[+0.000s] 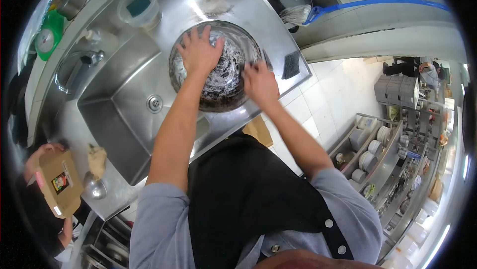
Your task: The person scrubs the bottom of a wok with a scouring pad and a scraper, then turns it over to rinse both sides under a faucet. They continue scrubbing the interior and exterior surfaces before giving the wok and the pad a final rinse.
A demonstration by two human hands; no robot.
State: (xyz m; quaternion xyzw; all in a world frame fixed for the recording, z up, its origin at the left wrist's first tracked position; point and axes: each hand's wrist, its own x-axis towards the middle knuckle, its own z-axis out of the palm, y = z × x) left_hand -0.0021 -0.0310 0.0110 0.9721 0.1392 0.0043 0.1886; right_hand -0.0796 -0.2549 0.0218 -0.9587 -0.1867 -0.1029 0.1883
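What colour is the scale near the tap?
The scale is green with a white dial, seen in the head view.

- I see the bowl [223,86] at centre: silver rim, black inside streaked white.
- Upper left of the frame: a green scale [47,35].
- Upper right: a blue handle [372,4].
- Lower left: a brown box [59,182].

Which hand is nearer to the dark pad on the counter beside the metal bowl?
Right. The right hand is at the rim of the bowl, close to the dark pad; the left hand lies flat on the bowl, farther from it.
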